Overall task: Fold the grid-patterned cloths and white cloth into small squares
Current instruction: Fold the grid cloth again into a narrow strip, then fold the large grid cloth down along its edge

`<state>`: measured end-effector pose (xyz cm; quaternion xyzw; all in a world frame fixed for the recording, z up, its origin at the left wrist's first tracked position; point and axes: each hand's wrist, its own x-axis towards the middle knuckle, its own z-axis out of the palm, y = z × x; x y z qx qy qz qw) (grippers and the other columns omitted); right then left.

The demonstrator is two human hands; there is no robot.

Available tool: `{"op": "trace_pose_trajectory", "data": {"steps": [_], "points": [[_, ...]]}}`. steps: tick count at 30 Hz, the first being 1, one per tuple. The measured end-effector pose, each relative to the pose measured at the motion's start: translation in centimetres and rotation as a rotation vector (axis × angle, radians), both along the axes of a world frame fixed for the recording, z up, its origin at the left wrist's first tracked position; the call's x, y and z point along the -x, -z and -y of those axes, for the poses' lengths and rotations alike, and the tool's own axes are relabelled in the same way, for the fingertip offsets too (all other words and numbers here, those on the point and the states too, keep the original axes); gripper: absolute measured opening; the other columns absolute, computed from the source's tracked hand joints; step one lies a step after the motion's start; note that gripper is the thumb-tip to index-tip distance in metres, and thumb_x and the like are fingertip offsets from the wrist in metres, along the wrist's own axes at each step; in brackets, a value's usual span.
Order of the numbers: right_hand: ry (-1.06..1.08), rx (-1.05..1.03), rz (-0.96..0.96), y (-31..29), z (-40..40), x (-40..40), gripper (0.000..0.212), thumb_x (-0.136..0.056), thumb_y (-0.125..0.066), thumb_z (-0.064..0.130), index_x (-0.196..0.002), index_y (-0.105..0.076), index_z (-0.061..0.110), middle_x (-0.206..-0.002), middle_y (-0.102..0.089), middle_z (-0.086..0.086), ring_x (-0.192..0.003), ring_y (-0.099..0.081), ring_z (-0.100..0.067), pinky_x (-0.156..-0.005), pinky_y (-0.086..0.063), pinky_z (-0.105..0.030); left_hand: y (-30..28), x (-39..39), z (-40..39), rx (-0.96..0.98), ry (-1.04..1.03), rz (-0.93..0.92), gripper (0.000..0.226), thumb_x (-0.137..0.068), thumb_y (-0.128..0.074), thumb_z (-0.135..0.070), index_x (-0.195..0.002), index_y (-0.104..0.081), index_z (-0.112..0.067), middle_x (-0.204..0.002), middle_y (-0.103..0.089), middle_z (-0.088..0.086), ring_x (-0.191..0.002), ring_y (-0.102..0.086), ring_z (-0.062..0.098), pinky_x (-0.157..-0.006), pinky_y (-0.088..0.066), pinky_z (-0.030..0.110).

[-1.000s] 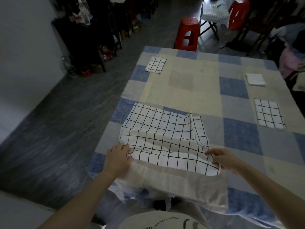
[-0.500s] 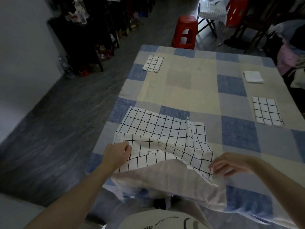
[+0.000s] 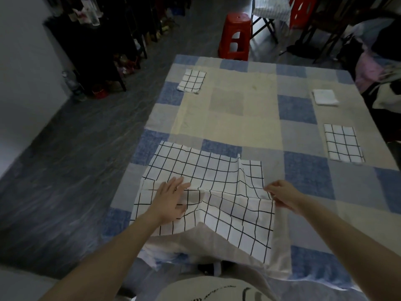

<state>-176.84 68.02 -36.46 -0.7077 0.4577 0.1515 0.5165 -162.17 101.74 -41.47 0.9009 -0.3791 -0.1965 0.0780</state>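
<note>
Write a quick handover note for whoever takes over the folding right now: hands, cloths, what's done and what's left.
Left hand: flat, pressing the large grid cloth down.
Right hand: pinching that cloth's right edge.
The large grid cloth lies wrinkled at the near edge of the checked table cover, not yet a small square.
Done: folded grid cloth far left, folded grid cloth right, folded white cloth far right.
Left: fold the large cloth down small.

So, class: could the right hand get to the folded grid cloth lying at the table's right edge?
Probably yes: the right hand pinches the big cloth's edge, and only bare tablecloth lies between it and the folded grid cloth.
</note>
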Motion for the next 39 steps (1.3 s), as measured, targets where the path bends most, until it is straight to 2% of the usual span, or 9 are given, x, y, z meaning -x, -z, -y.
{"op": "trace_pose_trajectory", "data": {"steps": [2, 5, 9, 15, 19, 25, 28, 33, 39], "points": [[0.052, -0.113, 0.008, 0.2, 0.1, -0.5, 0.033, -0.089, -0.066, 0.021, -0.113, -0.058, 0.000, -0.077, -0.058, -0.008, -0.061, -0.053, -0.018, -0.056, -0.045, -0.030, 0.3, -0.1, 0.0, -0.062, -0.015, -0.039, 0.071, -0.093, -0.049, -0.046, -0.152, -0.010, -0.035, -0.162, 0.007, -0.009, -0.148, 0.013, 0.014, -0.118, 0.011, 0.045], [0.118, -0.230, 0.026, 0.4, 0.3, -1.6, 0.037, -0.087, -0.070, 0.025, -0.114, -0.056, 0.003, -0.108, -0.063, -0.013, -0.086, -0.065, -0.026, -0.073, -0.055, -0.038, -0.1, -0.7, -0.1, -0.106, 0.007, 0.024, 0.076, -0.088, -0.048, -0.055, -0.152, -0.011, -0.036, -0.162, 0.004, -0.010, -0.148, 0.009, 0.012, -0.115, 0.015, 0.051], [0.206, -0.166, 0.106, 1.1, 0.3, -3.6, 0.058, -0.083, -0.073, 0.031, -0.128, -0.053, 0.000, -0.137, -0.051, -0.013, -0.127, -0.047, -0.030, -0.105, -0.034, -0.045, -0.4, -1.9, 0.2, -0.109, 0.049, 0.032, 0.089, -0.081, -0.055, -0.059, -0.153, -0.010, -0.034, -0.162, 0.001, -0.009, -0.149, 0.006, 0.012, -0.116, 0.013, 0.045], [0.273, -0.097, 0.191, 1.2, 1.0, -6.5, 0.055, -0.082, -0.074, 0.015, -0.128, -0.047, 0.000, -0.113, -0.059, -0.015, -0.092, -0.060, -0.027, -0.067, -0.048, -0.034, -0.2, -4.1, 1.2, -0.224, 0.096, -0.016, 0.109, -0.072, -0.060, -0.071, -0.152, 0.005, -0.036, -0.157, 0.025, -0.012, -0.145, 0.024, 0.018, -0.117, 0.010, 0.049], [0.231, 0.180, 0.254, 1.0, 2.4, -7.2, 0.056, -0.085, -0.067, 0.008, -0.135, -0.043, 0.013, -0.115, -0.055, -0.012, -0.096, -0.057, -0.026, -0.078, -0.049, -0.036, -0.1, -5.5, 2.7, -0.320, 0.102, -0.110, 0.128, -0.062, -0.060, -0.081, -0.146, 0.026, -0.037, -0.146, 0.046, -0.012, -0.134, 0.044, 0.023, -0.112, 0.018, 0.052], [0.206, 0.296, 0.223, 1.8, 5.6, -6.9, 0.047, -0.091, -0.057, 0.007, -0.135, -0.042, 0.014, -0.089, -0.050, -0.003, -0.069, -0.049, -0.015, -0.056, -0.043, -0.026, -0.5, -7.6, 7.3, -0.252, -0.018, -0.203, 0.077, -0.085, -0.012, -0.077, -0.149, 0.016, -0.042, -0.154, 0.034, -0.009, -0.137, 0.039, 0.021, -0.114, 0.019, 0.049], [0.205, 0.441, 0.213, 2.1, 5.7, -7.8, 0.053, -0.089, -0.052, 0.003, -0.140, -0.036, 0.011, -0.119, -0.050, -0.015, -0.097, -0.053, -0.024, -0.080, -0.051, -0.035, -0.3, -8.0, 9.5, -0.162, -0.051, -0.081, 0.064, -0.095, -0.006, -0.061, -0.152, 0.008, -0.035, -0.155, 0.032, -0.004, -0.141, 0.033, 0.022, -0.117, 0.015, 0.048], [-0.169, 0.832, 0.359, 2.0, 1.1, -9.9, 0.057, -0.093, -0.054, 0.018, -0.144, -0.031, 0.011, -0.144, -0.032, -0.014, -0.132, -0.032, -0.027, -0.111, -0.031, -0.041, 1.2, -6.1, 13.0, 0.035, 0.089, 0.136, 0.056, -0.100, -0.017, -0.042, -0.154, -0.007, -0.027, -0.161, 0.015, 0.002, -0.147, 0.018, 0.025, -0.119, 0.001, 0.050], [-0.754, 0.773, 0.344, 6.3, -5.5, -8.2, 0.058, -0.099, -0.029, 0.035, -0.153, -0.015, 0.018, -0.161, -0.011, -0.004, -0.148, -0.008, -0.017, -0.120, -0.010, -0.045, 3.8, -4.8, 13.7, 0.017, 0.122, 0.126, 0.056, -0.102, -0.018, -0.042, -0.155, -0.004, -0.029, -0.163, 0.007, -0.001, -0.149, 0.011, 0.020, -0.118, -0.004, 0.050]]}}
